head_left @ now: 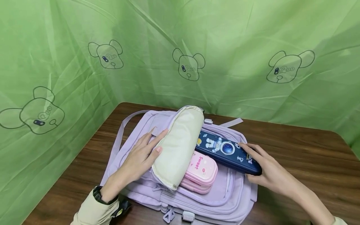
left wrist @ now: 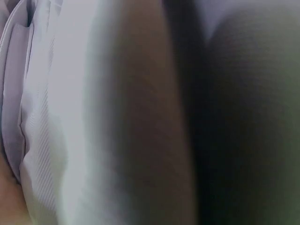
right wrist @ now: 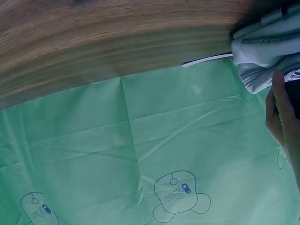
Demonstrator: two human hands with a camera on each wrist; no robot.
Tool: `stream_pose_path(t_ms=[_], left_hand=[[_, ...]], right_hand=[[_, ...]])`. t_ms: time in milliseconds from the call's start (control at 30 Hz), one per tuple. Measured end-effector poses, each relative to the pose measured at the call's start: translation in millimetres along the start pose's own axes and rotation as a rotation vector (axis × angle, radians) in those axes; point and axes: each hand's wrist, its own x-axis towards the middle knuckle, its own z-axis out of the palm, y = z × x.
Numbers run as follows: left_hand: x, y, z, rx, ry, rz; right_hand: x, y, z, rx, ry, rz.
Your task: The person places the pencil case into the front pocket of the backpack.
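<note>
Head view: right grip (head_left: 264, 172) seemingly around navy case (head_left: 227, 152)

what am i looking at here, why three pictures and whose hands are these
These are one person's bare hands, filmed by three cameras at the same moment. The big picture comes from a camera on the person's head, looking down at a wooden table with a green cloth behind it. The other two come from cameras on the wrists; the left one is too close and blurred to read, the right one mostly shows cloth and table. A lilac backpack lies flat on the table. The left hand holds up its cream-lined flap. The right hand grips a dark blue pencil case at the opening, beside a pink case.
</note>
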Motion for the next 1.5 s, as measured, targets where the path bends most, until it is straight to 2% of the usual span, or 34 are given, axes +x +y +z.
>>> stream_pose_path(t_ms=[200, 367, 500, 833, 1033, 1333, 1500], left_hand=[[0.1, 1.0, -2.6, 0.012, -0.029, -0.007], [1.3, 0.3, -2.0, 0.018, -0.029, 0.002], [1.7, 0.1, -1.2, 0.016, -0.033, 0.004], [5.3, -0.2, 0.9, -0.003, -0.014, 0.010], [-3.2, -1.2, 2.0, -0.004, -0.010, -0.001], [-6.8, -0.2, 1.8, -0.003, -0.005, -0.015], [-3.3, -1.7, 1.8, -0.003, 0.008, 0.007]], right_hand=[[9, -1, 4, 0.014, 0.025, -0.008], [17, -9, 10, 0.057, 0.050, 0.010], [25, -14, 16, 0.079, 0.038, 0.034], [38, -12, 22, 0.122, 0.061, 0.052], [25, -12, 23, 0.138, 0.040, 0.035], [-11, 1, 5, 0.175, 0.100, 0.138], [-23, 8, 1, 0.153, 0.150, 0.136]])
